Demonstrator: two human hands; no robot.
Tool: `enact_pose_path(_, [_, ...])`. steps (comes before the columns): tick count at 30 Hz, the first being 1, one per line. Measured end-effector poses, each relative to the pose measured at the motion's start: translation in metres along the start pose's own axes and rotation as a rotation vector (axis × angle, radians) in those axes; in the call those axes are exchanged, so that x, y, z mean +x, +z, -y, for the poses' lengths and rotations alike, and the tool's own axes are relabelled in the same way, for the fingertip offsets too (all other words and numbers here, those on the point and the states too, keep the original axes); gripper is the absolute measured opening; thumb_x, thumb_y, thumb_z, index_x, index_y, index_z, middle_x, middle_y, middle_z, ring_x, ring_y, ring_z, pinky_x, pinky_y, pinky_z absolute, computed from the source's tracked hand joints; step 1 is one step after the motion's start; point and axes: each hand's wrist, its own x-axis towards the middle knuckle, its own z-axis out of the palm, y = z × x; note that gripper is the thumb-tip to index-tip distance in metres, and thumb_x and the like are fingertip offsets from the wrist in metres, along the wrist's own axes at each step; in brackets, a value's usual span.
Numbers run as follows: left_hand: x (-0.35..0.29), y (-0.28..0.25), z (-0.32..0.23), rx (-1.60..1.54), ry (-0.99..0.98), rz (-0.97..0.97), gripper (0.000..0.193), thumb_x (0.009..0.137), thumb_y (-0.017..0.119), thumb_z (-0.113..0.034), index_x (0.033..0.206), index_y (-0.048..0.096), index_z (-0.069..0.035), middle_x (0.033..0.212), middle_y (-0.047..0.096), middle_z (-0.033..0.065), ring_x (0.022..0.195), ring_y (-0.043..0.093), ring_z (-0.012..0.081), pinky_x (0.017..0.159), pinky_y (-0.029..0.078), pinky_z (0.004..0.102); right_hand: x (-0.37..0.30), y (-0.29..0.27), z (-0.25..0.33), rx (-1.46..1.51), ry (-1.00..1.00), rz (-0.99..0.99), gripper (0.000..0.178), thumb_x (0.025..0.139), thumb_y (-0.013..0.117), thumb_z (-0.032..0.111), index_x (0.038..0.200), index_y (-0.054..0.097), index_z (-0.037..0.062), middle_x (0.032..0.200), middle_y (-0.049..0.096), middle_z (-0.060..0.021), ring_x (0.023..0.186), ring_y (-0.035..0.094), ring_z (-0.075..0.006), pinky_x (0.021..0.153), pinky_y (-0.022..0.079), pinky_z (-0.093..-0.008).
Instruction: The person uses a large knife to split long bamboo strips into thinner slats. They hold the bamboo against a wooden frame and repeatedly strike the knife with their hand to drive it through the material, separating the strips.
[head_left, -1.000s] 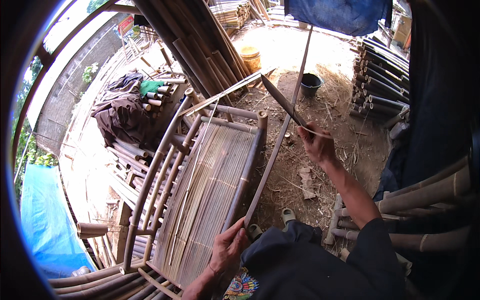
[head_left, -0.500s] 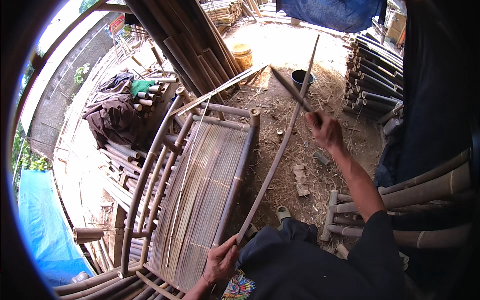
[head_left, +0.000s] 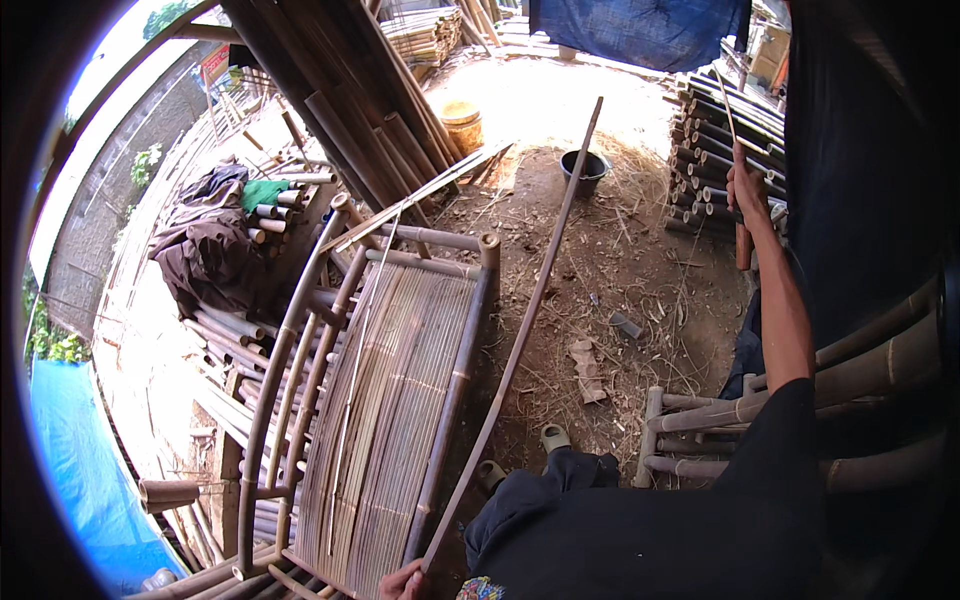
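Observation:
My left hand (head_left: pixel 402 581), at the lower edge, is closed around the near end of a long, thin bamboo strip (head_left: pixel 520 340). The strip slants up and away, its far end beside a black bucket (head_left: pixel 585 172). Out to the far right, my right hand (head_left: pixel 748 192) grips a long knife by its brown handle (head_left: pixel 743 248). Its narrow blade (head_left: pixel 726 108) points upward, well apart from the strip. Just left of the strip stands a bamboo bench (head_left: pixel 385 400) with a slatted seat, and a thin pale strip (head_left: pixel 352 390) lies along it.
Dark bamboo poles (head_left: pixel 700 160) are stacked at the far right. More bamboo furniture (head_left: pixel 700 430) stands near my right side. A yellow bucket (head_left: pixel 461 126) sits near leaning poles (head_left: pixel 350 90). Brown cloth (head_left: pixel 215 255) covers poles at the left. Shavings litter the dirt floor (head_left: pixel 630 270).
My right hand has swung the knife up and right, away from the strip it was crossing. My left hand has shifted lower and left with the strip. The view has shifted slightly.

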Motion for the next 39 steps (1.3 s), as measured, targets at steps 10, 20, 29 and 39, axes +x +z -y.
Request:
enact_pose_path(10, [0.192, 0.090, -0.145, -0.484, -0.105, 0.253, 0.038, 0.101, 0.044, -0.030, 0.132, 0.047, -0.009, 0.063, 0.044, -0.0019, 0.041, 0.034, 0.0048, 0.036, 0.029, 0.0189, -0.325, 0.146, 0.042, -0.141, -0.975, 0.428, 0.062, 0.088, 0.040, 0.068, 0.070, 0.050, 0.0094, 0.054, 0.050, -0.0042, 0.043, 0.054, -0.0190, 0.039, 0.046, -0.0370])
enact_pose_path(20, [0.184, 0.104, -0.147, -0.529, -0.017, 0.251, 0.044, 0.101, 0.045, -0.028, 0.141, 0.040, -0.011, 0.064, 0.037, -0.0040, 0.049, 0.032, 0.0045, 0.041, 0.028, 0.0182, -0.325, 0.147, 0.055, -0.149, -1.027, 0.424, 0.059, 0.086, 0.049, 0.065, 0.073, 0.053, 0.0072, 0.057, 0.058, -0.0120, 0.052, 0.063, -0.0293, 0.047, 0.052, -0.0406])
enact_pose_path(29, [0.119, 0.083, -0.110, -0.470, -0.063, 0.304, 0.050, 0.100, 0.047, -0.029, 0.142, 0.037, -0.004, 0.063, 0.038, -0.0055, 0.050, 0.033, 0.0043, 0.045, 0.029, 0.0200, -0.265, 0.145, 0.032, -0.356, -0.701, 0.392, 0.063, 0.089, 0.036, 0.069, 0.076, 0.055, 0.0100, 0.052, 0.056, -0.0103, 0.049, 0.063, -0.0264, 0.042, 0.049, -0.0398])
enact_pose_path(39, [0.099, 0.074, -0.099, -0.442, -0.057, 0.295, 0.050, 0.099, 0.049, -0.027, 0.140, 0.039, 0.000, 0.065, 0.042, -0.0037, 0.052, 0.036, 0.0042, 0.046, 0.031, 0.0198, -0.262, 0.141, 0.037, -0.302, -0.795, 0.353, 0.064, 0.092, 0.035, 0.065, 0.077, 0.054, 0.0056, 0.055, 0.058, -0.0140, 0.050, 0.062, -0.0320, 0.040, 0.045, -0.0404])
